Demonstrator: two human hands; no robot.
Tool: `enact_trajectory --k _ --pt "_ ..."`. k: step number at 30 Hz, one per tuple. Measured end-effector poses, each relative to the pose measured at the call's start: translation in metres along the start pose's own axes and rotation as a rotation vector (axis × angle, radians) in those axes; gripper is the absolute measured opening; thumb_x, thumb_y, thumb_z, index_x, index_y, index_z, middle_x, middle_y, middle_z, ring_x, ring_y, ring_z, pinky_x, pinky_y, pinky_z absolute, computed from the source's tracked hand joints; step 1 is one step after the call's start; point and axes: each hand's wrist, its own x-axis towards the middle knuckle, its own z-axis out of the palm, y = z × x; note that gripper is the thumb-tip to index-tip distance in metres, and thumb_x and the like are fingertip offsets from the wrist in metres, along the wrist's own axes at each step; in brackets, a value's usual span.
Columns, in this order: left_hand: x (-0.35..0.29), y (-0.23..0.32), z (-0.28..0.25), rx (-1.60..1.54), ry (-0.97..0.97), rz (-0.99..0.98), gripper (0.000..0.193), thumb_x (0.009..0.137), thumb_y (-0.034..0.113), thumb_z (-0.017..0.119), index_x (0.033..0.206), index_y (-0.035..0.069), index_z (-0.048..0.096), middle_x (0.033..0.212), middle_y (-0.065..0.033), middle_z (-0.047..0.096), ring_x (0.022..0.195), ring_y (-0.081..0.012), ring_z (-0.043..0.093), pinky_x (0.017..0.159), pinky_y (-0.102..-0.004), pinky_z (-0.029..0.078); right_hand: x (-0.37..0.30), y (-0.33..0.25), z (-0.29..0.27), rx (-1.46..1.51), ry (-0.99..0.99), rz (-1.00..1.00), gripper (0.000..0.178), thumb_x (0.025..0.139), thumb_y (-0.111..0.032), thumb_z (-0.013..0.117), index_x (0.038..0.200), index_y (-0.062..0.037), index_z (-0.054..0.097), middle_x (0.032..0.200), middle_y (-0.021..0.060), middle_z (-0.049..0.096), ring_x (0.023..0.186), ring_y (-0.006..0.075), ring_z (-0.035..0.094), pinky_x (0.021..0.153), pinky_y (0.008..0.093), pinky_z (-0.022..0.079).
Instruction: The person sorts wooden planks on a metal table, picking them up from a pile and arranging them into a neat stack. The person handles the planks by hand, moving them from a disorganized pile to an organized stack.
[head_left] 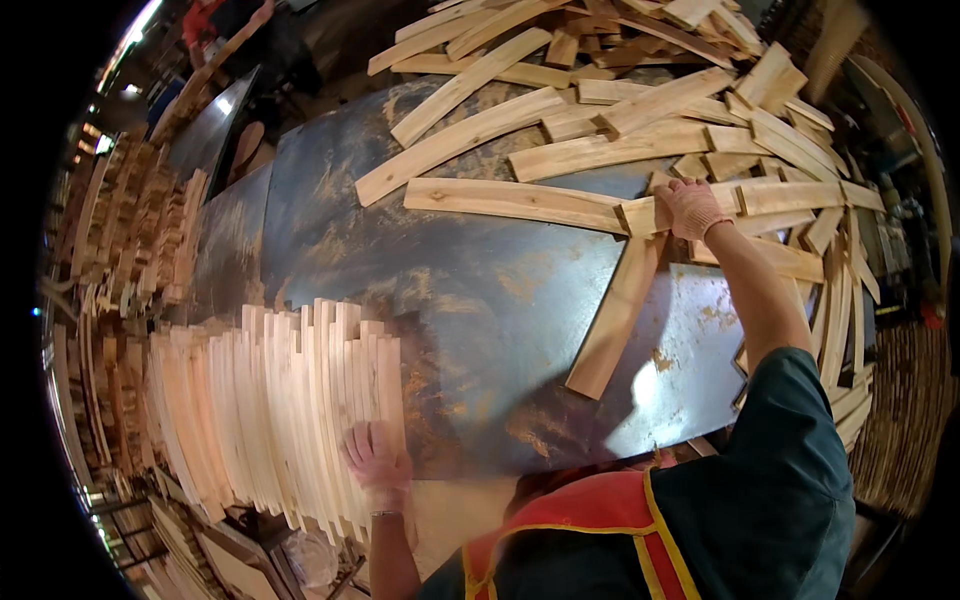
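My right hand [690, 207], in a pale knitted glove, reaches across the metal table. Its fingers are curled over a short wooden board [640, 216] at the near edge of a loose pile. Under that board, a longer, darker board [618, 325] slants toward me. A slightly curved board [515, 202] lies to the left, its end close to the gripped one. My left hand [378, 468], gloved too, rests with its fingers laid against the right end of a row of wooden strips [290, 410] packed side by side on edge. Its fingertips are somewhat blurred.
The dark metal tabletop [440, 300] carries sawdust smears. A heap of loose boards [640, 105] covers its far and right sides. Stacked wood [125, 220] stands at the left, another stack [905, 420] at the right. A person in red [203, 25] is at the far left.
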Motion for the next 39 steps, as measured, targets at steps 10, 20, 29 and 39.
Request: enact_trajectory --k 10,20,29,39 --pt "0.005 -0.006 -0.002 -0.006 -0.010 0.019 0.070 0.069 0.022 0.078 0.136 0.015 0.059 0.143 -0.0137 0.054 0.139 -0.0430 0.047 0.120 -0.0620 0.034 0.063 -0.187 -0.091 0.397 0.348 -0.266 0.094 0.076 -0.053 0.082 0.155 -0.0184 0.045 0.135 0.0175 0.066 0.134 0.0363 0.059 0.110 0.0516 0.047" --pt "-0.004 -0.008 0.002 0.000 -0.050 -0.026 0.074 0.073 0.028 0.079 0.142 0.014 0.057 0.150 -0.0116 0.050 0.147 -0.0403 0.039 0.128 -0.0571 0.026 -0.051 -0.270 -0.072 1.114 -0.365 -0.454 0.125 0.073 -0.051 0.087 0.169 -0.0062 0.021 0.154 0.0279 0.054 0.140 0.0386 0.056 0.117 0.0431 0.048" --pt "-0.004 0.007 0.005 -0.107 -0.121 0.073 0.082 0.086 0.046 0.071 0.157 0.012 0.047 0.163 -0.0124 0.038 0.156 -0.0377 0.029 0.132 -0.0543 0.018 -0.211 -0.461 0.005 1.026 -0.639 -0.779 0.078 0.086 -0.051 0.076 0.145 -0.0039 0.060 0.125 0.0246 0.072 0.105 0.0339 0.071 0.090 0.0425 0.058" --pt "0.007 0.054 -0.027 0.064 -0.291 -0.093 0.087 0.084 0.042 0.074 0.160 0.010 0.044 0.165 -0.0136 0.039 0.156 -0.0368 0.031 0.131 -0.0563 0.018 -0.157 -0.109 0.001 0.932 -0.007 -0.072 0.071 0.091 -0.050 0.076 0.141 -0.0020 0.062 0.123 0.0147 0.077 0.113 0.0292 0.073 0.093 0.0376 0.058"
